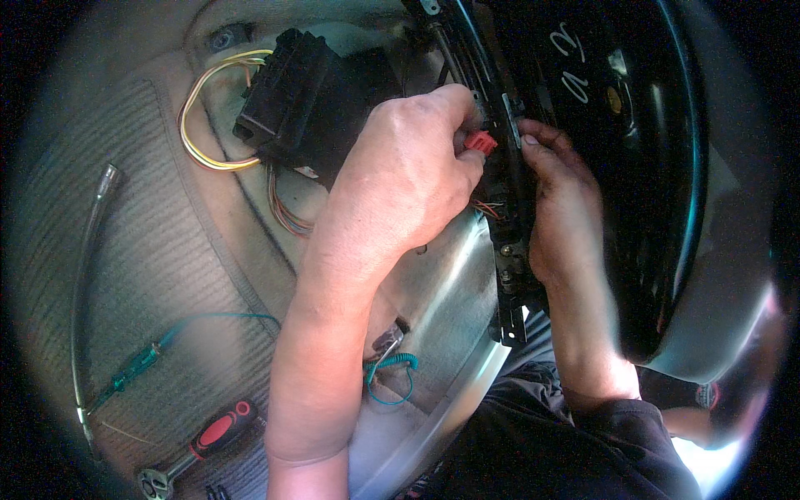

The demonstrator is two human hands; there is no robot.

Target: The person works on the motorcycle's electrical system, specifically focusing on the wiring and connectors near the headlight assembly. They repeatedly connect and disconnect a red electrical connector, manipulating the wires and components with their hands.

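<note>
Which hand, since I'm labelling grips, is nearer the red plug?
Left: the left hand pinches the red plug; the right hand is farther off, to the plug's right, across the black rail.

a hard white glare burns at four o'clock, and the right forearm (581, 308) near it looks soft, its skin bleached beside the dark sleeve (625, 442). streaky reflections slide down the glossy black panel (633, 183) around two and three o'clock. the left hand (412, 167), close to twelve, is well lit, while the black box (287, 96) at eleven sinks into shade. the ribbed carpet (183, 267) dims at nine, bending into a grainy black rim.
</note>
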